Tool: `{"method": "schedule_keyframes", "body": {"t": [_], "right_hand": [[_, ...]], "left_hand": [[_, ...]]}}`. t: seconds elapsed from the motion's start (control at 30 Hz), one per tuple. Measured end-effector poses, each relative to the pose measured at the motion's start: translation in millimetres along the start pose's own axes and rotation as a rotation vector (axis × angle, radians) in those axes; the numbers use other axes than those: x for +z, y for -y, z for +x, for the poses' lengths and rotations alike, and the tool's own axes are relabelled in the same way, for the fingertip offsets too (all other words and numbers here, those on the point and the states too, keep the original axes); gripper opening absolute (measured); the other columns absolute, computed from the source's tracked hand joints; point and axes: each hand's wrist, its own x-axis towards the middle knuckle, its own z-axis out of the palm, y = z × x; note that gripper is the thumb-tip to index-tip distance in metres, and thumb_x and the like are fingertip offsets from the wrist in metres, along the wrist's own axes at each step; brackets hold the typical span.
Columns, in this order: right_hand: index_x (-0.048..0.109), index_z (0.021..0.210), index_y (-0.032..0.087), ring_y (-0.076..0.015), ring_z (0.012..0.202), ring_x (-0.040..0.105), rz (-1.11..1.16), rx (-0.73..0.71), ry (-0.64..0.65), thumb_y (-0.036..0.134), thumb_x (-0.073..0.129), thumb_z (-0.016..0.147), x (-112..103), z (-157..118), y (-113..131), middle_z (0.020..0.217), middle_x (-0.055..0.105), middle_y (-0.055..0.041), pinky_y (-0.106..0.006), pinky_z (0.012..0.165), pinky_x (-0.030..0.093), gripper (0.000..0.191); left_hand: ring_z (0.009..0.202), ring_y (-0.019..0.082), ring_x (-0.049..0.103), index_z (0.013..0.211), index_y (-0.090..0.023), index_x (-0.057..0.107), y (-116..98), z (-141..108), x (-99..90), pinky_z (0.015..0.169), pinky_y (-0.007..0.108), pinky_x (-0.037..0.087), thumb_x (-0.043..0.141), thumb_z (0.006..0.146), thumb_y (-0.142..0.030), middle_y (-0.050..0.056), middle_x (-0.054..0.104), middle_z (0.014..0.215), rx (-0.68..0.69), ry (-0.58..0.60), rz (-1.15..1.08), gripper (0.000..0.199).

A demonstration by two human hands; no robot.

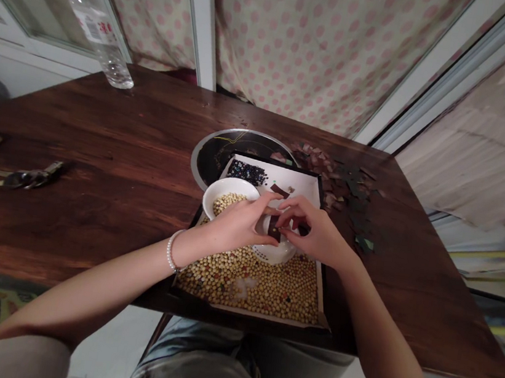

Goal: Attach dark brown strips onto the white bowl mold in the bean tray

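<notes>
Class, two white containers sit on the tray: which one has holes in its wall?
The small white perforated basket, tucked under the right hand; the round white bowl beside it has a solid wall and holds yellow soybeans.

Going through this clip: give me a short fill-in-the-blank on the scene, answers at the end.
The bracelet is on the person's ____ wrist.
The bowl is ____ and holds pale beans.
The table under the tray is made of dark ____.

Answers: left; white; wood.
</notes>
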Motion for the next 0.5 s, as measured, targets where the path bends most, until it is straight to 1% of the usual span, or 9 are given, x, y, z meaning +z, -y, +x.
{"method": "schedule_keyframes", "body": {"t": [0.13, 0.27, 0.43, 0.5], "right_hand": [[0.041, 0.108, 0.022, -0.0109, 0.071, 0.057, -0.027, 0.005, 0.02, 0.013, 0.054, 0.074, 2.8, 1.1, 0.3, 0.081, 0.063, 0.0015, -0.024, 0.069, 0.045, 0.038], [0.042, 0.107, 0.022, -0.0115, 0.074, 0.059, -0.082, 0.008, 0.035, 0.013, 0.052, 0.075, 3.9, 2.2, 2.4, 0.083, 0.064, 0.001, -0.025, 0.072, 0.045, 0.035], [0.043, 0.104, 0.021, -0.0109, 0.069, 0.057, -0.133, 0.004, 0.032, 0.013, 0.052, 0.075, 5.7, 2.4, 5.1, 0.08, 0.061, 0.0008, -0.025, 0.069, 0.045, 0.032], [0.043, 0.102, 0.021, -0.0112, 0.069, 0.056, -0.154, 0.01, 0.002, 0.013, 0.052, 0.075, 6.7, 2.2, 4.5, 0.08, 0.061, 0.0002, -0.024, 0.067, 0.045, 0.029]], "left_hand": [[0.104, 0.033, 0.057, 0.123, -0.021, 0.035, 0.3, -0.2, -0.1, 0.08, 0.041, 0.044, 0.07, 0.066, -0.039, 0.013, 0.062, 0.111, 0.014, -0.005, -0.01, 0.069], [0.104, 0.033, 0.057, 0.124, -0.021, 0.036, 0.5, -0.4, 0.4, 0.08, 0.04, 0.045, 0.07, 0.066, -0.038, 0.012, 0.06, 0.112, 0.007, -0.018, -0.009, 0.07], [0.104, 0.032, 0.057, 0.127, -0.02, 0.034, -0.9, -0.2, 0.0, 0.082, 0.039, 0.044, 0.069, 0.066, -0.035, 0.013, 0.059, 0.113, -0.001, -0.019, -0.01, 0.072], [0.103, 0.032, 0.057, 0.127, -0.02, 0.034, -1.1, 0.0, -0.3, 0.082, 0.039, 0.044, 0.069, 0.066, -0.036, 0.012, 0.061, 0.113, 0.001, -0.016, -0.018, 0.072]]}}
